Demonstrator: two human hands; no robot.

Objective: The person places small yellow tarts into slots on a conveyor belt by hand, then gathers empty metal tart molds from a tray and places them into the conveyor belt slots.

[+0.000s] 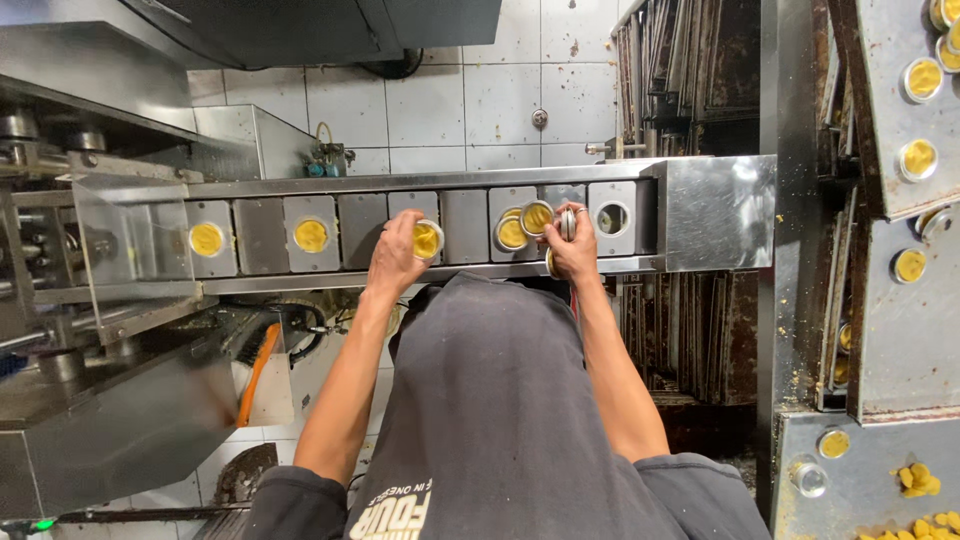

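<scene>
We look down over a dark grey shirt [500, 420] at a steel conveyor [420, 232] of square plates running left to right across the frame; our left hand [395, 255] is closed around a small round metal tin with yellow filling [428, 240], gripping it at a plate near the middle of the belt, though we cannot tell whether the tin sits in its hole or is just above it; our right hand [572, 250], with a ring on one finger, is curled shut on a small stack of tins [566, 224] held edge-on, so we cannot count them; just left of that hand two more filled tins [524, 226] lie overlapping on one plate, one tilted against the other; further left, two filled tins [311, 235] sit flat in their plates, the far one [206, 239] under a clear plastic guard [130, 245]; to the right of our right hand one plate shows a bare round hole [612, 218]; at the right edge steel trays [905, 330] carry a few more filled tins [918, 158] and loose yellow crumbs [915, 480]; an orange-handled brush [255, 370] hangs below the belt on the left; white tiles [470, 100] cover the wall behind.
</scene>
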